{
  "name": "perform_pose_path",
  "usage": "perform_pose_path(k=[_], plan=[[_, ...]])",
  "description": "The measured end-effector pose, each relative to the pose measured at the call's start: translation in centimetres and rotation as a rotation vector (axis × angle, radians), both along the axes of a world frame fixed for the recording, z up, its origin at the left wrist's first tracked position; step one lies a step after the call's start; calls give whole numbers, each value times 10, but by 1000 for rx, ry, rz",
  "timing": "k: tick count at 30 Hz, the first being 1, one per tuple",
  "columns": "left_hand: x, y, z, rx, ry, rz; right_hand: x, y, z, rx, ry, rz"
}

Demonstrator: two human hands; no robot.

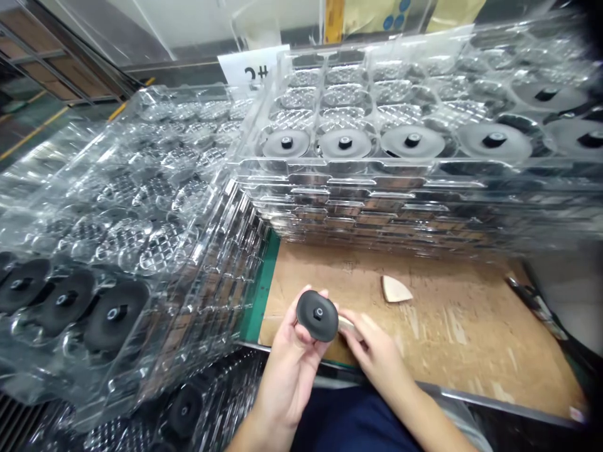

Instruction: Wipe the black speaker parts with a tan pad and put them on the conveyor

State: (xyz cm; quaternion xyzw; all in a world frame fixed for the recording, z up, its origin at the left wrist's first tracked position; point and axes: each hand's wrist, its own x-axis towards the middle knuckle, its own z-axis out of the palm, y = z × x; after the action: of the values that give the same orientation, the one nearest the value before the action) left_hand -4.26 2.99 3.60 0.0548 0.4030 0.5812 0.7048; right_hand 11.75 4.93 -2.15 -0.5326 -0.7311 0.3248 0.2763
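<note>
My left hand (296,351) grips a round black disc (311,323) by its rim, with the small raised hub facing up. Close beside it, my right hand (370,342) has its fingers closed on a small pale pad (346,324), which is at the disc's right edge. Most of that pad is hidden by the fingers and the disc, and I cannot tell whether it touches the rim. A pale wedge-shaped pad (396,289) lies on the brown work board (330,263) beyond my right hand.
Stacked clear plastic trays (348,164) stand behind the board, with grey discs (345,144) in the front row. On the left, another tray stack (188,251) holds black discs (115,314). Further trays sit low at the left. A dark slim object (537,304) lies along the board's right edge.
</note>
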Motion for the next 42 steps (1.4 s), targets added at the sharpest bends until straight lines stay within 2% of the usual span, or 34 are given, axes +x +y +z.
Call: perform_pose_path(k=[3,6,9,11,14,17,20,23,28,30,34,37,40,42], plan=[[6,1,2,-3,14,-31,-1,5,23,-31,36,-40],[18,2,6,10,41,-10,-7,13,68,58,152,-148],[29,0,12,-15,-12,-54,-16,12,105,234,253,-2],[33,-2,17,-24,-40,-99,-17,9,117,232,263,102],[36,-3,22,-30,-5,-101,-15,11,119,192,227,171],[36,0,26,-1,20,-147,-12,13,115,337,165,87],[33,5,31,71,53,-154,-9,6,110,400,252,80],[33,9,34,123,66,-185,-6,0,110,377,346,86],[47,12,42,133,36,-201,-3,9,119,398,244,-3],[47,12,44,129,19,-224,4,6,117,400,278,38],[41,11,42,67,58,-227,30,-5,107,257,235,134],[42,10,41,49,72,-189,41,-8,105,265,127,72],[47,11,44,77,60,-187,36,-12,110,329,94,-41],[47,12,47,82,62,-183,32,-13,111,336,120,-22]])
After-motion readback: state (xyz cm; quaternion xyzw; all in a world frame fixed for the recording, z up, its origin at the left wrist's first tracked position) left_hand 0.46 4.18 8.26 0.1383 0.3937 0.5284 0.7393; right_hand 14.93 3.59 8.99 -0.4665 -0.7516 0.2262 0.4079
